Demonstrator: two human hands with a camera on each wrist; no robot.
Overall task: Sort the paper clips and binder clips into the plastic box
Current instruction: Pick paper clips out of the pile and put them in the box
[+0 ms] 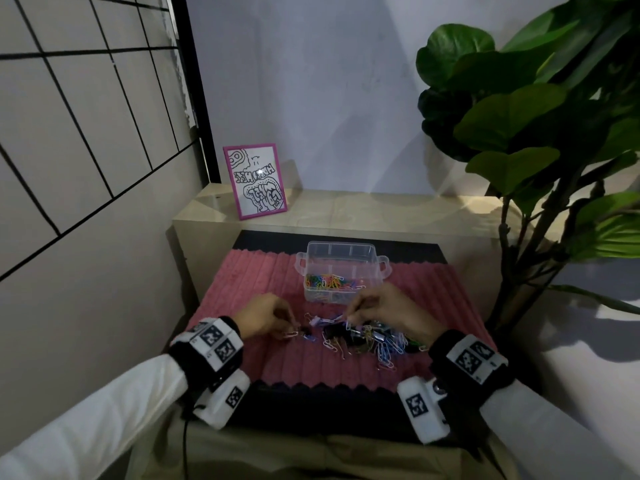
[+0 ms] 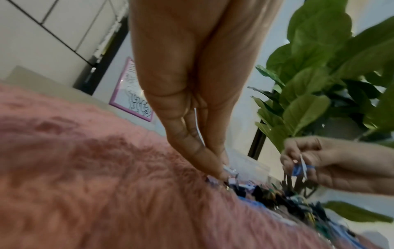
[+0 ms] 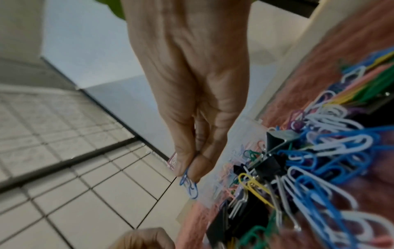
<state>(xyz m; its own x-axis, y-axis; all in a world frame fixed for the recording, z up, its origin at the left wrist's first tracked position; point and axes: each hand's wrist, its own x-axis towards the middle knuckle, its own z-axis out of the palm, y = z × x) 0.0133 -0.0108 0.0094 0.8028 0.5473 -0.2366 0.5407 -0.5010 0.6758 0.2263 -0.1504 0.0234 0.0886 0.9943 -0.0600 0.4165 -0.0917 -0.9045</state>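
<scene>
A clear plastic box (image 1: 341,271) stands on the pink mat (image 1: 263,292), with coloured paper clips (image 1: 329,283) in its front part. Just in front of it lies a mixed pile of paper clips and black binder clips (image 1: 363,339) (image 3: 298,160). My right hand (image 1: 349,317) is raised over the pile and pinches blue paper clips (image 3: 189,187) (image 2: 298,169) between thumb and fingers. My left hand (image 1: 289,329) is down at the pile's left edge, its fingertips (image 2: 217,171) pinching a white paper clip (image 2: 199,129) and touching the small clips there.
A pink-framed drawing (image 1: 254,180) leans on the beige ledge (image 1: 363,209) behind the mat. A large leafy plant (image 1: 540,133) stands at the right. A tiled wall (image 1: 86,133) closes the left side. The mat lies on a dark table (image 1: 329,403).
</scene>
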